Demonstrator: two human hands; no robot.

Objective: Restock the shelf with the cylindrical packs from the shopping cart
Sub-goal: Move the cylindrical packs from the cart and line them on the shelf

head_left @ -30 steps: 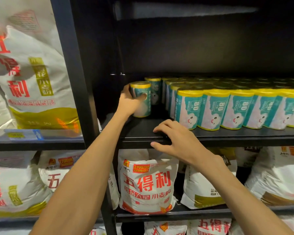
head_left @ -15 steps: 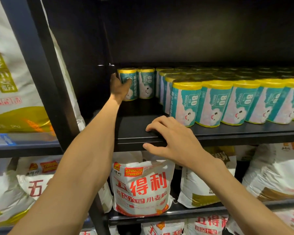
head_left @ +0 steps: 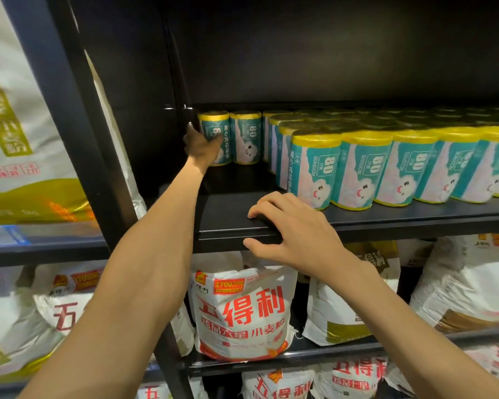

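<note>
A teal-and-white cylindrical pack (head_left: 216,131) with a yellow top stands upright at the far back left of the black shelf (head_left: 236,214). My left hand (head_left: 200,145) reaches deep into the shelf and grips this pack from its left side. A second pack (head_left: 246,136) stands right beside it. Several more packs (head_left: 357,168) fill the shelf in rows to the right. My right hand (head_left: 291,226) rests on the shelf's front edge, fingers curled over the lip and thumb under it.
Large white flour bags (head_left: 242,315) with red lettering fill the lower shelves. More flour bags (head_left: 18,145) sit in the bay to the left, behind a black upright post (head_left: 92,139). The shelf's front left area is bare. The shopping cart is out of view.
My left hand has pushed the pack from the shelf's front-left area to the back, next to another pack. My right hand stayed on the shelf edge.
</note>
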